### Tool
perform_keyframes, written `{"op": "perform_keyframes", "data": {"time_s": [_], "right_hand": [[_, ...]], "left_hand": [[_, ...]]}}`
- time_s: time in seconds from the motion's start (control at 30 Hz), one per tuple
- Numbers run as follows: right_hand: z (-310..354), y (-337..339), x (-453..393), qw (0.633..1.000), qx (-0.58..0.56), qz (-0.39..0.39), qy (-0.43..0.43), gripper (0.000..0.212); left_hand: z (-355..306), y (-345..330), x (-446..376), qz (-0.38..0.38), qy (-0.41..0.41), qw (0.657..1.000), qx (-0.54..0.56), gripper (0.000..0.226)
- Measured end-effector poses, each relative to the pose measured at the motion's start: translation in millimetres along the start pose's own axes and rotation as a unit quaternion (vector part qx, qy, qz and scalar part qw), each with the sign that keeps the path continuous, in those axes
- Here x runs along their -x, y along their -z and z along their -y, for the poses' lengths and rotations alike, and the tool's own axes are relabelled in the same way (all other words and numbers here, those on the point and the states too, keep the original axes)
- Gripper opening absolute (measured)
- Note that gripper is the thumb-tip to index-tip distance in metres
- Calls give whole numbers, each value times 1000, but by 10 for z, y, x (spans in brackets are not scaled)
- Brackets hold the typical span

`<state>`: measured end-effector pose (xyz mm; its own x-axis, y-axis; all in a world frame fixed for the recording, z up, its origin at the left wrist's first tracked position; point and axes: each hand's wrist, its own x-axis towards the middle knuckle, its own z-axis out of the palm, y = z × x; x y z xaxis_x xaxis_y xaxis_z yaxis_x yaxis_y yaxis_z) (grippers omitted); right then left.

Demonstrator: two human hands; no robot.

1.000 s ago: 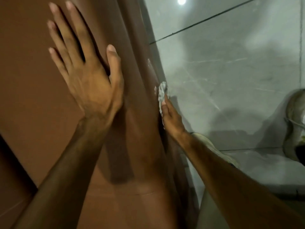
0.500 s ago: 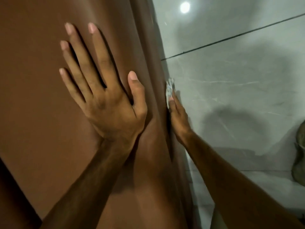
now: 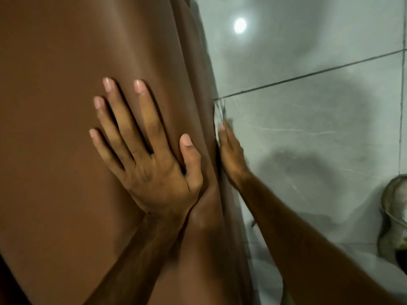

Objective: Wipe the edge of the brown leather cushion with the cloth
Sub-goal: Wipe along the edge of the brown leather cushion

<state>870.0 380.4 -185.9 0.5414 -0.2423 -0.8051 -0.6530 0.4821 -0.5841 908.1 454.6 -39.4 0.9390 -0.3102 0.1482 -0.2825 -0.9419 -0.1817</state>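
Pressing our flat, wide left hand (image 3: pixel 152 164) on the cushion (image 3: pixel 66 106) steadies it while our right hand (image 3: pixel 231 155) holds the cloth (image 3: pixel 220 111) against its edge.

No legible txt anywhere.

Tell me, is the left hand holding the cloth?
No, the left hand lies flat and empty on the cushion; the right hand presses the cloth.

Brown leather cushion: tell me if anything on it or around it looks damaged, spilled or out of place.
Nothing stands out. The brown leather cushion looks smooth, with no visible tears or stains. The left hand lies flat on it, while the right hand presses the cloth to its edge. The tile floor looks unspilled.
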Motion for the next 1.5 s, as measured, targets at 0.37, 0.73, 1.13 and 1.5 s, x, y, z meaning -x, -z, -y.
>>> {"op": "perform_keyframes", "data": {"time_s": [0.37,0.73,1.13,1.5], "right_hand": [[539,-217,-300,987,39,17,156,49],[257,1,400,979,42,90,176,49],[-623,296,1465,999,0,42,-33,49],[-1693,734,2208,990,43,65,-117,50]], "left_hand": [[54,-35,51,21,-2,1000,13,75],[36,9,87,17,0,1000,7,74],[-27,70,39,-5,6,1000,-19,72],[54,216,139,7,8,999,53,69]]}}
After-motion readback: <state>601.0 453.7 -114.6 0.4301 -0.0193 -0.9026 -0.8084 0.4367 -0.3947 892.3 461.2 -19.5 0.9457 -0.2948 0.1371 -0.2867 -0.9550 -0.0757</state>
